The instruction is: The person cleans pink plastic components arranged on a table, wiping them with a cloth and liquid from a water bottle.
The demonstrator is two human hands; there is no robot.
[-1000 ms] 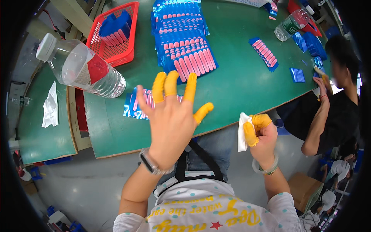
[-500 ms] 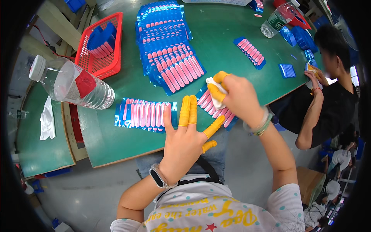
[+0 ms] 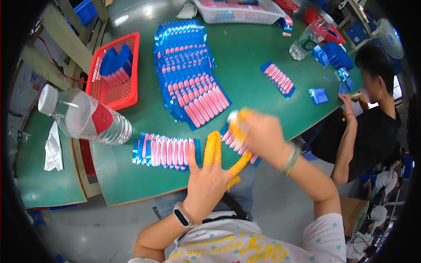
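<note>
My left hand (image 3: 208,177) lies spread on the table edge, with yellow finger cots on several fingers. Its thumb side touches a pile of shiny blue sheets (image 3: 169,152) carrying rows of long pink pieces. One cot-covered finger reaches to another blue-and-pink sheet (image 3: 229,139), partly hidden under my right hand (image 3: 265,136). That hand, blurred by motion, is closed around a wad of white cloth or tissue (image 3: 232,117) over this sheet. Beyond both hands, a long overlapping stack of the same blue-and-pink sheets (image 3: 204,103) covers the middle of the green table.
A large water bottle (image 3: 94,116) leans at the left beside a red basket (image 3: 115,94) holding blue sheets. Farther back are a white basket (image 3: 241,15) and another bottle (image 3: 309,37). A single sheet (image 3: 278,79) lies right; a co-worker (image 3: 372,114) sits there.
The whole view has shifted, so the table appears lower. My right hand has moved slightly left across the sheet with the white wad. My left hand stays spread in place.
</note>
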